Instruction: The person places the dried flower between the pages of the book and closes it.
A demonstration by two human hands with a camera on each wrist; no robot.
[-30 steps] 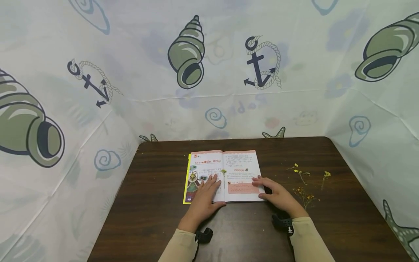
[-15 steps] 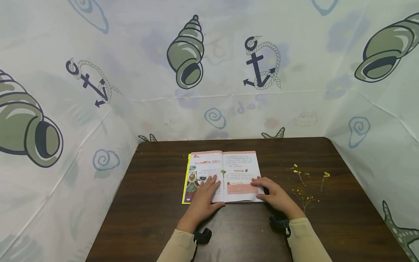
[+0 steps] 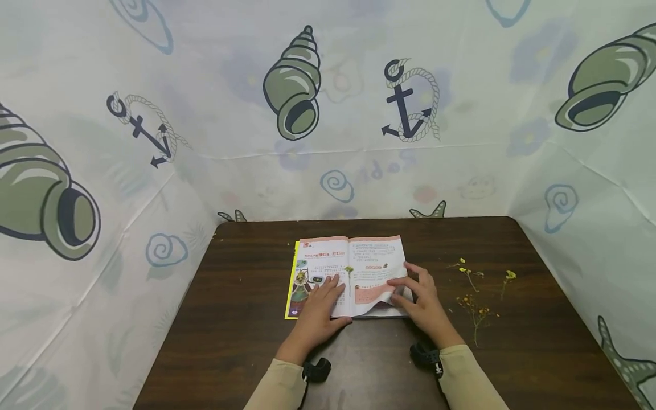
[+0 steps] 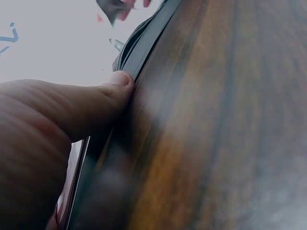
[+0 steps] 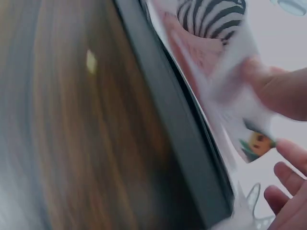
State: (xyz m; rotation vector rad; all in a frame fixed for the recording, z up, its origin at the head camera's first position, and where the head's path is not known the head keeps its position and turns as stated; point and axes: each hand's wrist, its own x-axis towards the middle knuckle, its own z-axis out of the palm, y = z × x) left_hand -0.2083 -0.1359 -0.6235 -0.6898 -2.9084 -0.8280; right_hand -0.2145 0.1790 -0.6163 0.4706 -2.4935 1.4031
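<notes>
An open book (image 3: 324, 246) with a yellow edge along its left side lies on the dark wooden table (image 3: 246, 296). My left hand (image 3: 319, 306) rests spread on the left page, its thumb (image 4: 108, 93) at the book's lower edge in the left wrist view. The lower corner of the right page (image 3: 376, 291) is lifted and curls leftward, pinched between thumb and fingers of my right hand (image 3: 424, 302). Under it, part of the page beneath shows, with a zebra-striped picture (image 5: 211, 19) in the right wrist view. A small yellow-green flower sprig (image 3: 349, 270) lies along the book's middle fold.
Right of the book lie several loose yellow flower sprigs, among them one with a small bloom (image 3: 509, 275) and a branching one (image 3: 476, 313). A patterned cloth (image 3: 359, 188) with shells and anchors hangs around the table's back and sides.
The right hand has moved left and lifted the right page's lower corner, which lay nearly flat before. The left hand stays on the left page.
</notes>
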